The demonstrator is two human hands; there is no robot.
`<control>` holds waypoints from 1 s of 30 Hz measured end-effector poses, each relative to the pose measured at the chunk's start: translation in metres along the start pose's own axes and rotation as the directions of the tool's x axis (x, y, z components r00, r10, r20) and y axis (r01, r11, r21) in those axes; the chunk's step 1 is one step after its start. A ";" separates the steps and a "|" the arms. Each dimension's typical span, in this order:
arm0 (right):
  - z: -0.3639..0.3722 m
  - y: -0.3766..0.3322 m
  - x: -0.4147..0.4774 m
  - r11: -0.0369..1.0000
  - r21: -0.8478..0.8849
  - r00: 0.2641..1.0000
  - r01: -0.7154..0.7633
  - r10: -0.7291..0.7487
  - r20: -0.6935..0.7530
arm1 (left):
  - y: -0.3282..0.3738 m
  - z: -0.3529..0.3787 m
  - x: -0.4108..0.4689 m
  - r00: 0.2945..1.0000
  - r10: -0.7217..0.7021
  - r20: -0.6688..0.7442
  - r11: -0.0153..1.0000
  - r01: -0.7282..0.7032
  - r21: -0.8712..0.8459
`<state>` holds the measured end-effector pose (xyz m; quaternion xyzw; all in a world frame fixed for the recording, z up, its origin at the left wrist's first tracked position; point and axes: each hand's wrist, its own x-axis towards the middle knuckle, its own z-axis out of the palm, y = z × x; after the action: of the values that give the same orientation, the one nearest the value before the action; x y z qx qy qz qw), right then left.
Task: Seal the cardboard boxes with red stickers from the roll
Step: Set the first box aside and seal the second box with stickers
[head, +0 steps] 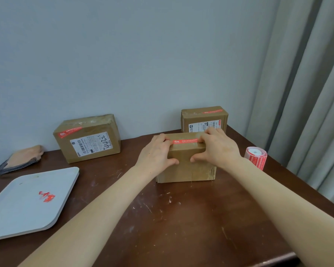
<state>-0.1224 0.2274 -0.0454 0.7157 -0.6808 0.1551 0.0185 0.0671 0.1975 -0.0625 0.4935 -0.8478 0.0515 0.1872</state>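
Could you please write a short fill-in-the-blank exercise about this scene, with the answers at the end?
1. The left hand and right hand grip the nearest box, pressing down a red ___.
2. The sticker roll stands to the ___ of that box.
3. Red scraps lie on the grey ___.
Answers: sticker, right, tray.

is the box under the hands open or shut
Shut: the top of the front box lies flat, with a red sticker across it between the left hand and right hand gripping the box.
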 end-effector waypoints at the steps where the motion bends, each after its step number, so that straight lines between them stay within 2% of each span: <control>1: 0.000 0.000 0.001 1.000 -0.009 1.000 0.002 -0.002 0.004 | 0.001 0.000 0.000 1.000 0.000 0.002 1.000 0.000 0.008; 7: -0.004 0.000 0.005 0.998 -0.062 0.999 -0.009 0.012 0.045 | 0.003 -0.004 0.004 1.000 -0.020 0.020 0.999 0.019 0.042; 11: -0.002 0.001 0.003 0.995 -0.095 0.998 0.004 0.001 0.055 | 0.005 -0.001 0.006 1.000 -0.007 0.031 0.992 0.003 0.123; 16: -0.004 0.001 0.007 0.995 -0.102 0.998 0.003 0.004 0.066 | 0.004 0.000 0.007 1.000 -0.006 0.023 0.992 0.003 0.124; 30: 0.001 0.004 -0.002 0.996 -0.078 0.999 0.038 -0.040 -0.027 | 0.000 -0.003 -0.002 1.000 0.030 -0.010 0.995 -0.029 0.092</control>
<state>-0.1266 0.2287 -0.0472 0.7253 -0.6718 0.1384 0.0587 0.0688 0.2004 -0.0601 0.4889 -0.8506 0.0960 0.1681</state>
